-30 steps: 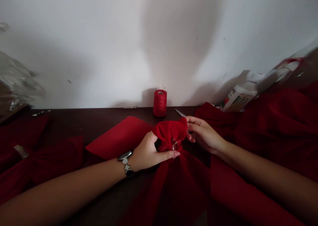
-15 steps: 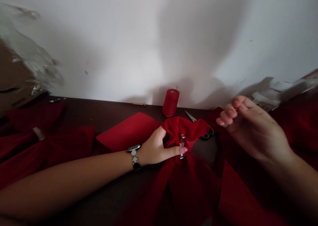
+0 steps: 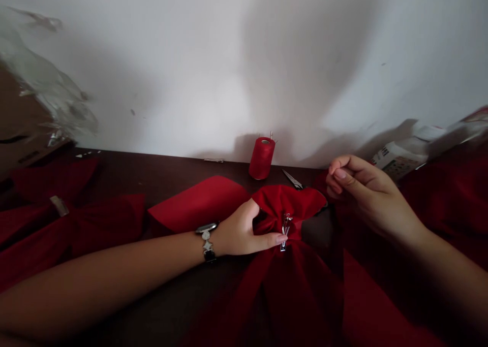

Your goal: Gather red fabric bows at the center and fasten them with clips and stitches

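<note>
Gripping the gathered centre of a red fabric bow (image 3: 290, 207), the person's left hand (image 3: 238, 230) lies on the bow's left side, with its fingers (image 3: 265, 243) closed around the pinched folds and a pink-painted nail reaching a metal clip (image 3: 285, 231) fixed at the bow's centre. A silver bracelet watch (image 3: 206, 241) circles that wrist. The right hand (image 3: 366, 194) hangs just to the right of the bow, apart from it, its thumb and curled fingertips (image 3: 335, 182) pressed together in a tight pinch; anything as fine as a thread between them would be too small to tell. Behind the bow, a cone of red thread (image 3: 262, 158) stands upright with pins in its top, and the blades of a pair of scissors (image 3: 293, 179) poke out just beyond the bow's upper edge. The bow rests on a dark wooden table (image 3: 171, 171), with a flat red fabric piece (image 3: 198, 204) touching its left side and a second red bow (image 3: 64, 225) well to its left. Heaped red fabric (image 3: 446, 194) and a printed carton (image 3: 398, 161) lie to the bow's right.
</note>
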Tool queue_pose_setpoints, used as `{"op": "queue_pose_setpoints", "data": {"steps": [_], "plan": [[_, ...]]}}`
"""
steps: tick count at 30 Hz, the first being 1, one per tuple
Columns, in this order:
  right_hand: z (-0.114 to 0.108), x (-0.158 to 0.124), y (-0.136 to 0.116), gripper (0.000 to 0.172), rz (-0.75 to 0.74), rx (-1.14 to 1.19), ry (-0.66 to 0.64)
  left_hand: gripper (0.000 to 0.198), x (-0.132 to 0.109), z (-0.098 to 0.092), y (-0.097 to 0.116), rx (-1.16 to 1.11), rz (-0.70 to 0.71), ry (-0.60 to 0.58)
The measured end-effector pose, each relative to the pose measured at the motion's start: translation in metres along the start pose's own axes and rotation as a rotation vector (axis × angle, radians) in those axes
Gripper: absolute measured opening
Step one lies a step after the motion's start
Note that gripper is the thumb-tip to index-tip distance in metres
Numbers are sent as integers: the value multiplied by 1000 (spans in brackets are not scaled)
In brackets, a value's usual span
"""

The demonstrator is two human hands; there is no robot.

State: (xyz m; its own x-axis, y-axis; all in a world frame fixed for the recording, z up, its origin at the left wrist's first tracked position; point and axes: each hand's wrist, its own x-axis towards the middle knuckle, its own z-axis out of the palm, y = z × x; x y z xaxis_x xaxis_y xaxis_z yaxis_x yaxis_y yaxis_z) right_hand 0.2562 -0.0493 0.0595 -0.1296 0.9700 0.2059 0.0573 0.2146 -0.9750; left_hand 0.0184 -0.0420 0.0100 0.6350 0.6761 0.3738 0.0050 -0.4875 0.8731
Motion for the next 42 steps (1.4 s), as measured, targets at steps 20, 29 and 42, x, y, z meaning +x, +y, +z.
{"op": "queue_pose_setpoints", "data": {"steps": [20,29,42], "plan": [[37,-33,-2,7,-562,-713,-316,35,2,-1,-9,-384,-209,47],[44,-36,12,4,-470,-691,-149,26,5,3,-2,-43,-118,152],[48,-29,24,8,-443,-686,-198,29,6,9,-4,46,-120,234]]}}
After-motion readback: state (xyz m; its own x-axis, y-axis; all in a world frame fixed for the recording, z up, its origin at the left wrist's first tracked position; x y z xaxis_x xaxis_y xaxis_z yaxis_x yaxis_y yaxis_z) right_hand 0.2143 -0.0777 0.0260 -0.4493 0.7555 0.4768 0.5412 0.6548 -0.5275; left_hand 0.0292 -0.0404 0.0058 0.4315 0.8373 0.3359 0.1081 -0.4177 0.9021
